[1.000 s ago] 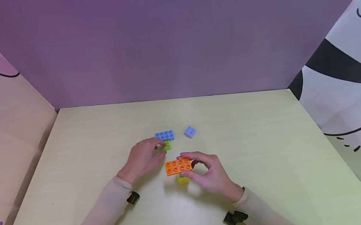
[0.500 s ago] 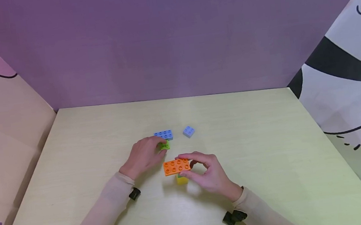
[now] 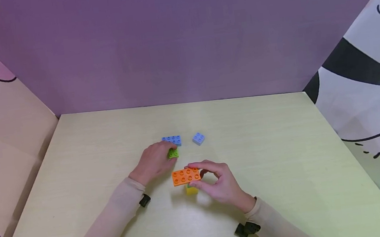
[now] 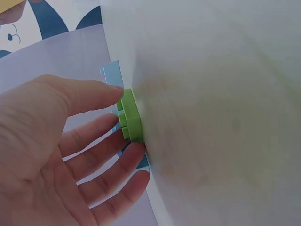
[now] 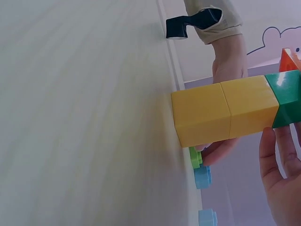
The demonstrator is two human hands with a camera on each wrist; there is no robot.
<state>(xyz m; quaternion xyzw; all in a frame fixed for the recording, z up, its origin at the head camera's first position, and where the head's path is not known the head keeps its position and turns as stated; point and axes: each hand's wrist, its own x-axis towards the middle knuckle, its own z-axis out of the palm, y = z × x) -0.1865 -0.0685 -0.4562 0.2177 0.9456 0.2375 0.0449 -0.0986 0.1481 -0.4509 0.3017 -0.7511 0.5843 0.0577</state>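
Note:
My left hand (image 3: 153,162) is at a small light green brick (image 3: 173,153), thumb on one side and fingertips on the other, pinching it; the left wrist view shows this brick (image 4: 133,120) close up, low at the table. With thumb and fingers, my right hand (image 3: 222,182) grips a stack of toy bricks near its top. An orange eight-stud brick (image 3: 183,177) tops the stack and overhangs it. Below it come a dark green brick (image 5: 284,96) and two yellow bricks (image 5: 202,113). Whether the stack's bottom touches the table cannot be told.
Just beyond the light green brick lies a long blue brick (image 3: 175,140), partly covered by the left hand. To its right, a small blue four-stud brick (image 3: 198,139) sits apart. A purple wall (image 3: 175,49) bounds the far edge of the pale table (image 3: 266,137).
The left hand has shifted slightly forward and right, and its fingers have closed in around the light green brick. The right hand and its stack have stayed almost still.

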